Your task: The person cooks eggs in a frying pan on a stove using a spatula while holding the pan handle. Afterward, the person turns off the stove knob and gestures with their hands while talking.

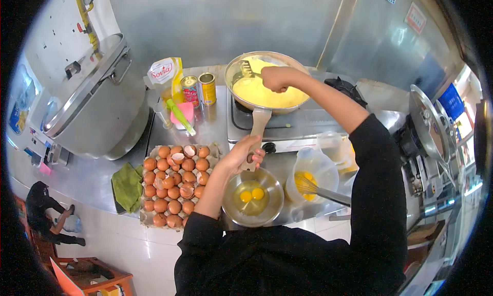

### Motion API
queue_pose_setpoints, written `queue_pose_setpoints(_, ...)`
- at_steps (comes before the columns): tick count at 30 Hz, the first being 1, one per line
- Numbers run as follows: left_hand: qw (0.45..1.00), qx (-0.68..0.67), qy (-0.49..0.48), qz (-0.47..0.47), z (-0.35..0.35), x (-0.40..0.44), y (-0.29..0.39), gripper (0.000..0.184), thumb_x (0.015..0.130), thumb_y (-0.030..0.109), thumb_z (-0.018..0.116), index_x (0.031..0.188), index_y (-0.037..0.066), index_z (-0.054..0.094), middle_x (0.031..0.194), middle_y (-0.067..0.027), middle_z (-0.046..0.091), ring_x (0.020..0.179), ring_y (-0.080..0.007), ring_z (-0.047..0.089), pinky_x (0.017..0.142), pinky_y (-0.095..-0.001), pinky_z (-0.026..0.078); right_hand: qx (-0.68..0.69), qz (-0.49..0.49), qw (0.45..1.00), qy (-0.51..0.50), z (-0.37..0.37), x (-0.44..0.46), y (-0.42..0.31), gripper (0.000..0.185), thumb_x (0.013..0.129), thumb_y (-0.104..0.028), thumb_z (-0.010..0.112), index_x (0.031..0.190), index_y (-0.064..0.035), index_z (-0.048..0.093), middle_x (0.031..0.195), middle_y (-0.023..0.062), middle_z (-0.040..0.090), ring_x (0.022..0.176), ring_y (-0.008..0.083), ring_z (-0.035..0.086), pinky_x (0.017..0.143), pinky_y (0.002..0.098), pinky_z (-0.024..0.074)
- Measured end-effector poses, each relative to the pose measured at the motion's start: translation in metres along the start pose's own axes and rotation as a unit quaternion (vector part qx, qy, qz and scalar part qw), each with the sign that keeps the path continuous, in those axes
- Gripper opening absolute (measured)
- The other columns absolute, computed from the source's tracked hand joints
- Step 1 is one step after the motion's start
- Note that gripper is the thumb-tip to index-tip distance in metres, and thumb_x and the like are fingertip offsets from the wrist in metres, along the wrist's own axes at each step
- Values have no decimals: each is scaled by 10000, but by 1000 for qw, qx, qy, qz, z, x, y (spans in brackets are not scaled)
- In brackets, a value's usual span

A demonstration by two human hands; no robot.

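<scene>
My left hand [242, 155] is closed round the beige handle of a frying pan [261, 122]. In the pan spreads a layer of yellow egg [264, 95], partly folded at the far side. Over it, my right hand [281, 79] grips a slotted turner [247, 68] whose head is at the pan's left inner side. Below my left hand is a steel bowl [277, 207] with two whole yolks [251, 195] in clear egg white. To its right, a translucent plastic jug [319, 165] holds yellow liquid and a whisk [328, 194].
The pan is over a gas stove [308, 122]. At left are a carton of eggs [168, 193] with broken shells, a green cloth [127, 187], two cans [207, 89], a Sovia pouch [167, 75] and a large lidded pot [100, 111]. Another person [43, 208] sits far left.
</scene>
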State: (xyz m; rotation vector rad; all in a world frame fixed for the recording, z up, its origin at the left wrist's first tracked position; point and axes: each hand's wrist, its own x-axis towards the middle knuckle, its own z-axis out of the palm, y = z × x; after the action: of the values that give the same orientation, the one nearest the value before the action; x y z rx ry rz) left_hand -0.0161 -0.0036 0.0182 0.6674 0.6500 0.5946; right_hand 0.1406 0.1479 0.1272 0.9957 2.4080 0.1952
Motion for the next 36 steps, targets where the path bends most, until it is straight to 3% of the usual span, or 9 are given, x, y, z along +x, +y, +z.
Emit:
queue_pose_setpoints(2,1000,-9,16,1,2,0,-1,222,827,288,455,900,144,302,597,21,365,445,-45,352,413,-211,375,-32,-19,999,-24,-2,7,11,148,348,7,484,302,-8,345,349,106,308,319,182,312,328,346,232)
queue_pose_setpoints(6,998,-58,-9,-17,-2,4,-4,216,822,290,458,894,161,300,592,27,352,454,-55,357,414,-218,389,422,159,892,37,15,-24,72,152,536,-27,472,409,-26,389,353,58,354,312,147,323,316,329,242)
queue_pose_setpoints(10,997,-68,-2,-26,-1,4,-2,209,827,297,454,901,165,310,581,33,354,433,-51,352,404,-215,378,428,167,887,40,-26,-118,48,231,829,-224,382,841,-52,535,513,21,450,360,69,359,311,231,259)
queue_pose_setpoints(16,998,-58,4,-20,2,2,-1,207,835,293,442,915,157,308,578,29,360,431,-49,355,404,-213,372,443,103,888,-68,-36,-159,31,293,866,-280,389,1042,-77,507,510,-8,394,376,50,327,327,192,254)
queue_pose_setpoints(22,999,-19,-26,-17,-5,6,-2,216,828,273,440,897,143,281,597,5,375,457,-62,379,429,-232,408,509,52,859,14,-5,-117,14,313,864,-289,400,1054,-58,490,527,-6,391,376,52,313,328,198,246)
queue_pose_setpoints(29,1000,5,-11,-21,-5,6,1,215,828,264,435,895,151,265,603,6,377,455,-59,379,428,-236,414,640,202,730,129,5,-40,-5,211,810,-126,399,916,28,499,551,84,475,353,83,339,305,224,235)
queue_pose_setpoints(32,1000,-5,-13,-21,-6,7,-2,216,826,269,439,890,157,266,601,13,373,451,-56,375,423,-234,410,406,101,898,137,63,22,39,73,727,-29,464,711,31,504,476,107,452,336,105,370,283,242,216)
queue_pose_setpoints(35,1000,-18,-18,-17,-6,7,-3,219,823,282,446,884,160,274,597,20,368,449,-53,372,421,-232,408,277,61,950,132,64,13,36,40,694,13,484,687,32,520,463,100,446,336,112,390,279,247,216)
queue_pose_setpoints(36,999,-23,-19,-15,-5,7,-4,221,822,287,449,882,160,277,596,22,367,448,-53,371,421,-231,407,335,128,922,144,60,5,36,37,573,-6,524,604,10,536,433,102,452,338,150,411,304,279,261)
